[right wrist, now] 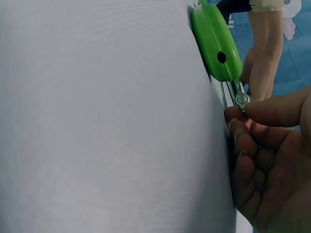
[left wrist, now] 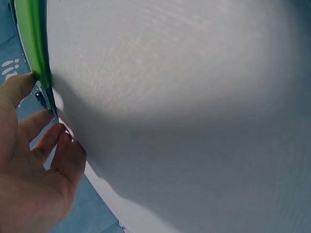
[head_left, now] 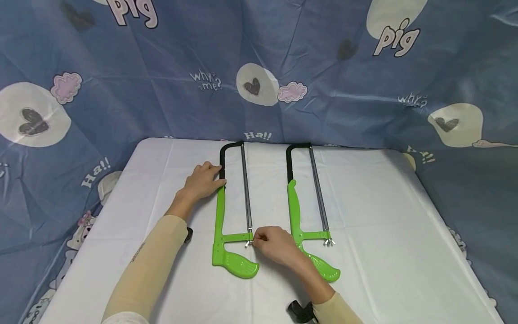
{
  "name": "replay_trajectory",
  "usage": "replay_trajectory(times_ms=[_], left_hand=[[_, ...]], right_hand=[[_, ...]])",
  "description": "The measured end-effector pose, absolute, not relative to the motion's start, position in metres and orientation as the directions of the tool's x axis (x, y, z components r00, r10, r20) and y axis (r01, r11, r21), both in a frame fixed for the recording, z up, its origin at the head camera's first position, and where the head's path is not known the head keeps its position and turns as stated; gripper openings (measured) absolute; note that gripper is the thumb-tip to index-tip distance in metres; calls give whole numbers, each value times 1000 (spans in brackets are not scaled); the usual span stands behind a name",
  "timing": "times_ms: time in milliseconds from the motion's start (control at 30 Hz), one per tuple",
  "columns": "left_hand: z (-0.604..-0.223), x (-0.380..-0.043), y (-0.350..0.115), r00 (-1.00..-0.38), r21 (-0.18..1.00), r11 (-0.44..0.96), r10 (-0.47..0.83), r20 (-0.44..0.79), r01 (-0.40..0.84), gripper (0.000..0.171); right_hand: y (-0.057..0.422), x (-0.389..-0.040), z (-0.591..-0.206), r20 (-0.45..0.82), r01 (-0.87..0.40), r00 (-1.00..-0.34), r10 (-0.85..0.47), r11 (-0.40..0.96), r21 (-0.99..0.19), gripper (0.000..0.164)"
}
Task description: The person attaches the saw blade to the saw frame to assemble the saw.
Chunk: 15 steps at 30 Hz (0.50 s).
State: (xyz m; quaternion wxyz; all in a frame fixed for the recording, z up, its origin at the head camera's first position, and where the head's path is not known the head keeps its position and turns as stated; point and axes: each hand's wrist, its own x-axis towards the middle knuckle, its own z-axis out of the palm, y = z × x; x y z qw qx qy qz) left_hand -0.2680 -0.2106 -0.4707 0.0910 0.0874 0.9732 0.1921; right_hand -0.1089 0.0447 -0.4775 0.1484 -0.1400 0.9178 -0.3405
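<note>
Two hacksaws with green handles and black front frames lie side by side on the white table. On the left hacksaw (head_left: 219, 220), my left hand (head_left: 202, 181) holds the frame where the green part meets the black; its thumb and fingertips are at the frame in the left wrist view. My right hand (head_left: 277, 245) pinches the silver wing nut (right wrist: 242, 99) at the near end of that saw's blade (head_left: 246, 189) between thumb and index finger. The right hacksaw (head_left: 294, 207) lies untouched, its grip partly behind my right wrist. Its own wing nut (head_left: 329, 242) shows.
The white-covered table (head_left: 388, 202) runs on to both sides of the saws. Blue patterned cloth (head_left: 323, 90) hangs behind it and along its sides. Dark wrist-worn devices are on both forearms, the right one (head_left: 300, 311) low over the table.
</note>
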Motion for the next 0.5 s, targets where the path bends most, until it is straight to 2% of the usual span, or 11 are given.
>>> replay_trajectory(times_ms=[333, 500], left_hand=[[-470, -267, -211, -969, 393, 910, 204, -142, 134, 65], [-469, -266, -210, -969, 400, 907, 203, -142, 132, 65]], right_hand=[[43, -109, -479, -148, -163, -928, -342, 730, -664, 12], [40, -108, -480, -173, -135, -931, -322, 742, -657, 26]])
